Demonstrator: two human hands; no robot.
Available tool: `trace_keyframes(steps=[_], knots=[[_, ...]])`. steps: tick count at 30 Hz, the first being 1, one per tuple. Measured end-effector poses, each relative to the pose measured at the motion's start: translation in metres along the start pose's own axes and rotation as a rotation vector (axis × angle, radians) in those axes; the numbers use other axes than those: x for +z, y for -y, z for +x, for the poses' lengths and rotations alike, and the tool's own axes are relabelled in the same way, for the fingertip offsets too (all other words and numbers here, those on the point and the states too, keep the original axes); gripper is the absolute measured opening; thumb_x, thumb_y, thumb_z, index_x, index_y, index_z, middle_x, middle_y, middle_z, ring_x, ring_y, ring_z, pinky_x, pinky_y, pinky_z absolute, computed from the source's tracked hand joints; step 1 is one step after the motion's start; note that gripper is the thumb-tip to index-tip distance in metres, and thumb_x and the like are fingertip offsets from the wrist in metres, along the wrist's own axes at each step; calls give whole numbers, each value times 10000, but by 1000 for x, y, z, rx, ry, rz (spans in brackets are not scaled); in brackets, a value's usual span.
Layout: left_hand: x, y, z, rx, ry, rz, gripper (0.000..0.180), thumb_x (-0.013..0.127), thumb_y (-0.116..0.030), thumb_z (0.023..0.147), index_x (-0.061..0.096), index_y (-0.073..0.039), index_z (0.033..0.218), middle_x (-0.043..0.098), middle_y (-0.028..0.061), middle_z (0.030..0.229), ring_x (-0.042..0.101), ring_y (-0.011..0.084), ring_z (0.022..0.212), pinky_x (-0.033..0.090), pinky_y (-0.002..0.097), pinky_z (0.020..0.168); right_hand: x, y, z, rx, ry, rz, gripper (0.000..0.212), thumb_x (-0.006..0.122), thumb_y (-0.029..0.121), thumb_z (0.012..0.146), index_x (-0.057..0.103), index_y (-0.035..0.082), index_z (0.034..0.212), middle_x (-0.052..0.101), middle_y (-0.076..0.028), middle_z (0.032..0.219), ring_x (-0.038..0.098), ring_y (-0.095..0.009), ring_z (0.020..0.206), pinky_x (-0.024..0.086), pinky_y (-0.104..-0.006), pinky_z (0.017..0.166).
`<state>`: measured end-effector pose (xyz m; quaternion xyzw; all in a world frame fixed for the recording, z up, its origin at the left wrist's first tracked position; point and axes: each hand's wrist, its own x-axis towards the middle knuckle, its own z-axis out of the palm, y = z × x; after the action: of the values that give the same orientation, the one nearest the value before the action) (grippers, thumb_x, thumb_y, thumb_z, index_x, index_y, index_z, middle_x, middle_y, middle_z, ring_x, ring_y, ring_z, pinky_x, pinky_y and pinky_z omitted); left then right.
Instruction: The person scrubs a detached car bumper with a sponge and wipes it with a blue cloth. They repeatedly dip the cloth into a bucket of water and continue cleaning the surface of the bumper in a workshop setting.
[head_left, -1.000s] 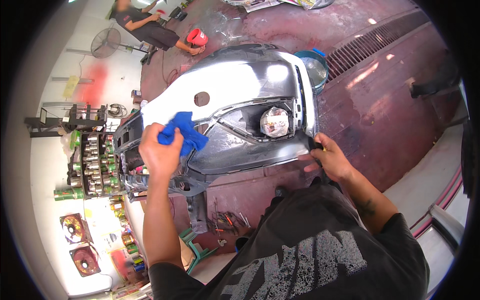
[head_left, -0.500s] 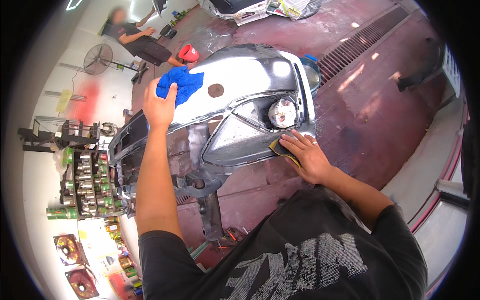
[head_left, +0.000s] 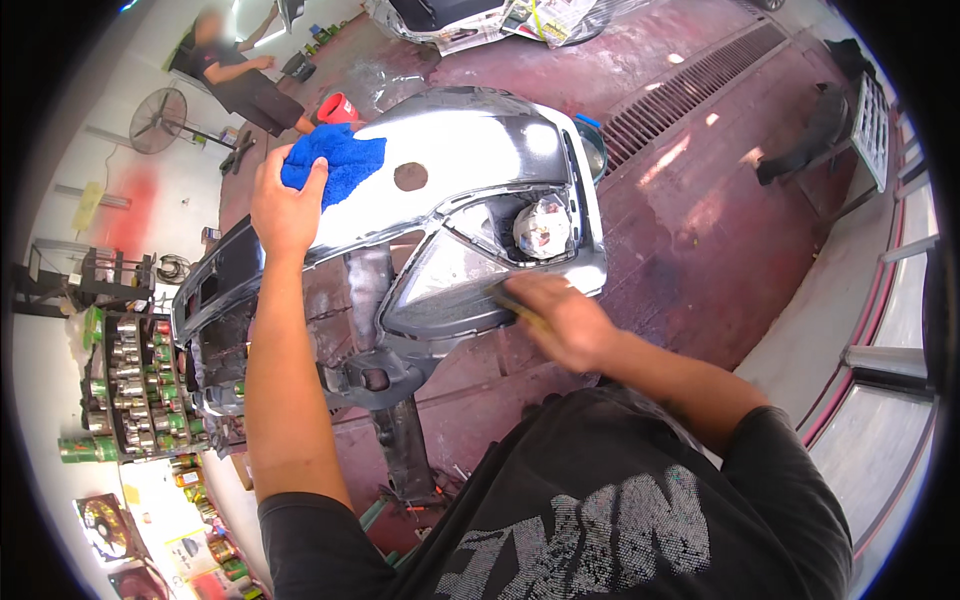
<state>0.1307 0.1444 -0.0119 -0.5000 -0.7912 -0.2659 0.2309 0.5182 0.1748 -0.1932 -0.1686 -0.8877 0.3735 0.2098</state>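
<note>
A silver-and-grey car bumper (head_left: 475, 140) stretches in front of me, with a round hole in its face. My left hand (head_left: 285, 212) grips a bunched blue cloth (head_left: 350, 165) against the upper left of the bumper. Lower on the right, my right hand (head_left: 570, 325) is blurred by motion and presses a piece of yellow-backed sandpaper (head_left: 512, 304) to the grey lower corner. Most of that piece is hidden under the fingers. Just above it, a crumpled paper ball (head_left: 542, 228) sits in the bumper's recessed opening.
A dark stand (head_left: 400, 440) is under the bumper. A red bucket (head_left: 338, 108) and another person (head_left: 235, 80) are at the far left, near a fan (head_left: 158, 120). Shelves of cans (head_left: 140, 385) line the left wall. A floor grate (head_left: 690, 95) runs at the back right.
My right hand has slid left along the lower corner with the sandpaper. My left hand stays on the cloth at the same part of the bumper. The whole view has shifted slightly.
</note>
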Motion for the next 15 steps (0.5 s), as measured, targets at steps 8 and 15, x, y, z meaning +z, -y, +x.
trace_keyframes(steps=[8, 15], knots=[[-1, 4, -4, -18, 7, -7, 408, 866, -332, 953, 732, -92, 1253, 761, 134, 1193, 746, 327, 1082, 567, 437, 971, -16, -35, -2, -11, 176, -84, 706, 623, 345, 1070, 436, 28, 1672, 508, -220, 1696, 460, -412, 1589, 354, -567, 1303], [4, 5, 4, 0, 6, -31, 387, 873, -298, 941, 734, -90, 1237, 745, 131, 1171, 726, 338, 1080, 560, 456, 973, 24, 48, 38, -275, 30, 38, 699, 614, 370, 1076, 467, -8, 1646, 507, -196, 1707, 458, -379, 1597, 316, -557, 1326]])
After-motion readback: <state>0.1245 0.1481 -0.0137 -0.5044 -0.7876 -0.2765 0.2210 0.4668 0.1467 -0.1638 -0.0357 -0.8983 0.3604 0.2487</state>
